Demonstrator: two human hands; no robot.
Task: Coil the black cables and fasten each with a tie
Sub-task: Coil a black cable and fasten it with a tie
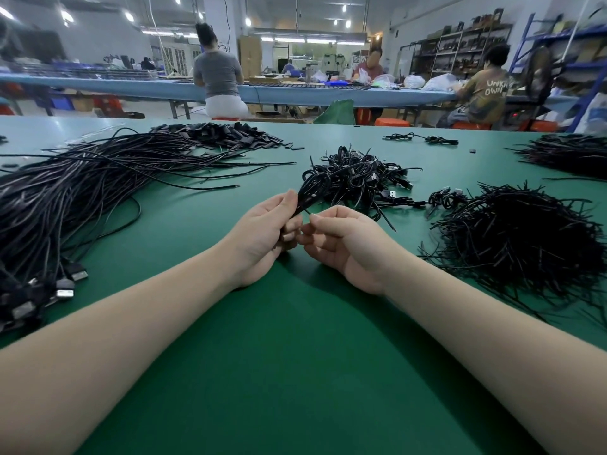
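Note:
My left hand (262, 236) grips a coiled black cable (313, 188) by its lower end; the loops stick up and away past my fingertips. My right hand (341, 244) sits just to its right, thumb and forefinger pinching a thin black tie end (306, 211) that pokes out of the coil. Both hands hover over the green table (295, 339) near its middle. Behind them lies a pile of coiled cables (358, 178). A thick bundle of loose straight cables (75, 192) with USB plugs spreads over the left side. A heap of black ties (522, 244) lies at the right.
A pile of small black parts (223, 134) sits at the back left, another heap of ties (571, 152) at the far right, and one loose cable (423, 137) near the far edge. Three people sit at a long blue bench (147, 88) beyond the table.

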